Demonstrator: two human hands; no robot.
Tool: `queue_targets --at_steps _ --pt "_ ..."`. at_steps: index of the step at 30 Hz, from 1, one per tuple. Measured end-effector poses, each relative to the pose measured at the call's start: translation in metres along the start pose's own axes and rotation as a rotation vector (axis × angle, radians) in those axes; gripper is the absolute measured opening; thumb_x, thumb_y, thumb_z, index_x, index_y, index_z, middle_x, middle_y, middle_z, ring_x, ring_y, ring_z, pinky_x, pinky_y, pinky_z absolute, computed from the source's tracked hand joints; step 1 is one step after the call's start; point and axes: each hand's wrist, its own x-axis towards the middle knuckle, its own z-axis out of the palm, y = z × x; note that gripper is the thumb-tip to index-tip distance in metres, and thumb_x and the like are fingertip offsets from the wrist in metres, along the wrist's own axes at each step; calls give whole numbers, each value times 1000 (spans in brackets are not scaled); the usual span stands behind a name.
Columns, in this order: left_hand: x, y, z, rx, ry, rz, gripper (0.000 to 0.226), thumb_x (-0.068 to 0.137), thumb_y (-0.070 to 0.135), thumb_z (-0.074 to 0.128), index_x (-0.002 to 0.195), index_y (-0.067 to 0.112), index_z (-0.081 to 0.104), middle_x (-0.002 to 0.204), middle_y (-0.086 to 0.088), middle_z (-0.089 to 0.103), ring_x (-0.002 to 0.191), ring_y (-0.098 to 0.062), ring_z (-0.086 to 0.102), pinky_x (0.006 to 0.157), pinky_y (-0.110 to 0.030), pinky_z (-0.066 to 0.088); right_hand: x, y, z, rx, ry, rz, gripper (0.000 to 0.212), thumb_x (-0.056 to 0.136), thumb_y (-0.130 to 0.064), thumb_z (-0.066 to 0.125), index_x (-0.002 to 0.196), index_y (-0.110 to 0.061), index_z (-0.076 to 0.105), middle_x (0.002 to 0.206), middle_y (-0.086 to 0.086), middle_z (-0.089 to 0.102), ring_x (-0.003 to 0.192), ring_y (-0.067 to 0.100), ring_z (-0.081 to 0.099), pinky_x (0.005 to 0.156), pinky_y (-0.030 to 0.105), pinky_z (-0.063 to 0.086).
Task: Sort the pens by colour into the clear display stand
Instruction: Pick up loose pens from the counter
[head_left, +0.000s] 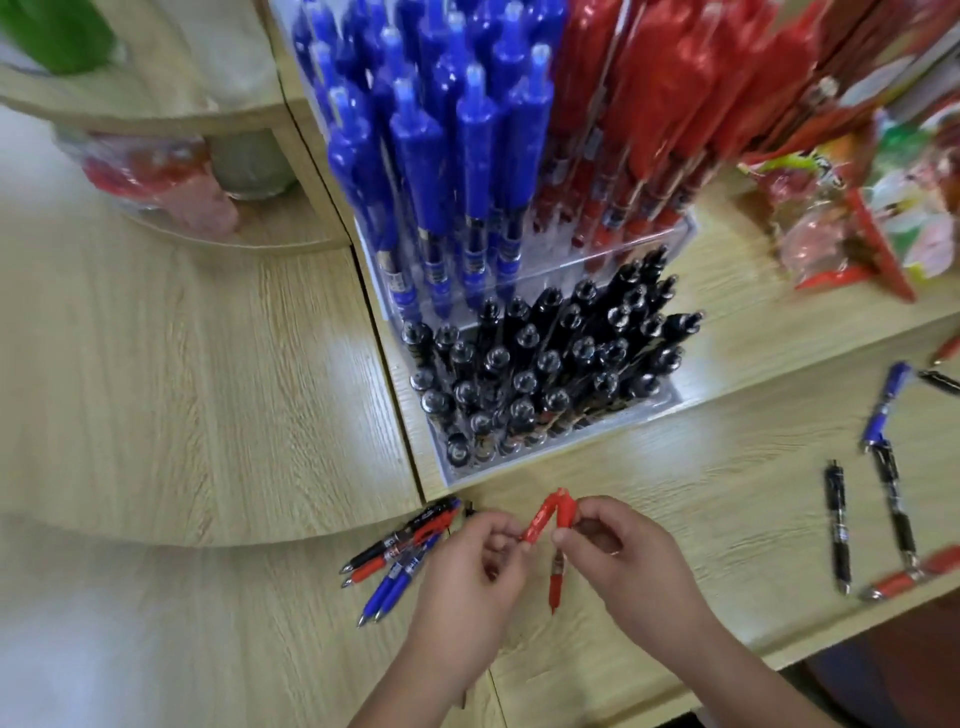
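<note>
Both clamped: left grip (467, 566) on tilted red pen (536, 524), right grip (626, 564) on other red pen (557, 579).

the clear stand (670, 397) holds blue pens (426, 156), red pens (660, 104) and black pens (545, 364), and the table (675, 519) under it is pale wood with a streaky grain. the two held pens (537, 519) are red; the loose heap (400, 551) on the left mixes black, red and blue, and the scattered pens (837, 519) on the right are blue, black and red. the packets (852, 223) are red, green and white.
</note>
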Motion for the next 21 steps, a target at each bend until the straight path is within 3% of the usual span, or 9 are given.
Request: queue_targets --at_steps 3,6,9,12,15,18,21 --pt "-16 36 -1 -22 -74 36 32 91 17 66 108 44 64 89 18 66 79 -2 64 76 -16 51 -20 -25 -31 61 4 -19 16 82 -12 76 83 -28 73 75 -4 71 63 6 61 64 20 49" --pt "-38 77 -5 -1 -124 82 35 87 16 70 93 50 73 89 17 71 78 -3 68 75 -20 55 -45 -57 -61 128 21 -57 28 79 -6 77 78 -33 73 71 -2 71 60 6 61 63 19 49" --pt "-67 122 -11 12 -102 139 21 82 22 74 83 43 76 82 9 74 72 -5 69 67 -16 52 -70 -96 -91 164 3 -107 26 77 -4 79 76 -29 74 72 2 73 64 8 64 67 20 51" --pt "-89 162 -30 -14 -8 238 17 76 24 76 81 39 76 78 3 74 73 -13 70 68 -21 53 -89 -136 -121 162 -7 -197 18 74 -7 82 78 -23 75 74 9 72 67 12 65 71 28 54" --pt "-92 202 -57 60 180 346 12 67 34 70 76 43 73 82 7 71 78 -5 68 74 -25 56 -93 -178 -149 117 23 -319 20 75 -7 81 74 -25 73 71 3 71 64 8 64 67 18 52" --pt "-89 240 -77 34 444 425 36 72 12 74 81 47 71 79 8 72 70 -4 69 67 -20 56 -81 -215 -165 14 91 -420 17 76 -14 81 74 -27 71 69 -2 69 60 4 61 62 17 48" --pt "-86 276 -91 25 447 460 46 77 -2 69 84 44 68 78 5 72 71 -8 68 70 -22 55 -64 -252 -171 -69 116 -524 14 81 -17 77 79 -28 67 76 -11 71 67 1 65 65 17 51"
